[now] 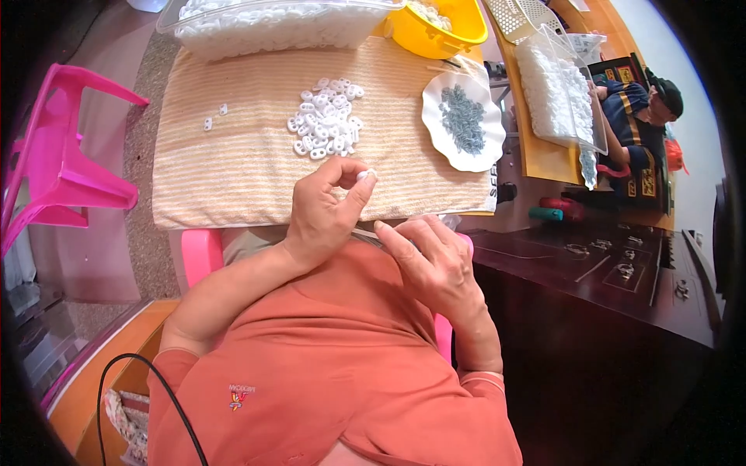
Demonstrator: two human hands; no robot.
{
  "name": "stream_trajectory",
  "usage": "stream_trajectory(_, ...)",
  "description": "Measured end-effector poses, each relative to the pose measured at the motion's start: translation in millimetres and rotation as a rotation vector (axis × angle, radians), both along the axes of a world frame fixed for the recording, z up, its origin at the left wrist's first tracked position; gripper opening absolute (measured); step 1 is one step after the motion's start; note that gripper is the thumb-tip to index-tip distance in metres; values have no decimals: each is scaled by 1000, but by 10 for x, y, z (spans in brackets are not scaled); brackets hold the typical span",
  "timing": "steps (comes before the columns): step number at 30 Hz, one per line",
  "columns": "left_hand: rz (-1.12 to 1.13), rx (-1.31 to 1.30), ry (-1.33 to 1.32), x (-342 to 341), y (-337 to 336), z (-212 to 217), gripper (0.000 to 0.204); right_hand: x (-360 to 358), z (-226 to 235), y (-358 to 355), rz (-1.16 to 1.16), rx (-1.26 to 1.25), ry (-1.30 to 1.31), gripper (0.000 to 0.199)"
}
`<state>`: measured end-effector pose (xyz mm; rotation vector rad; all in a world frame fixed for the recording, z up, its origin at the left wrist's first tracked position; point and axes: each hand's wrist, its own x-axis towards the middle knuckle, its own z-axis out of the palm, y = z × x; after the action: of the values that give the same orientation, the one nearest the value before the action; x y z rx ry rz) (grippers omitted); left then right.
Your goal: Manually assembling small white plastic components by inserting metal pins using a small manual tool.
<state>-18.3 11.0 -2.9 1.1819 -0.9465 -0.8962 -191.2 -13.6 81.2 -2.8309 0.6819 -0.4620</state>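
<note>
My left hand pinches a small white plastic piece between thumb and forefinger, just above the near edge of a beige striped towel. My right hand is close beside it, fingers curled around a thin metal tool whose tip shows between the two hands. A heap of the same white pieces lies on the towel beyond my left hand. A white scalloped plate holding small grey metal parts sits to the right.
A clear tub of white pieces and a yellow bowl stand at the back. A pink plastic chair is on the left. Another person sits at the right by a clear tray. A dark cabinet stands right.
</note>
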Motion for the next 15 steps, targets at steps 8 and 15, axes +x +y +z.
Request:
stream_trajectory(8,-54,130,339,-20,-12,60,14,165,-167,-1,16,188,-500,38)
stream_trajectory(15,-101,88,381,-24,37,10,14,573,-372,63,106,365,-815,30)
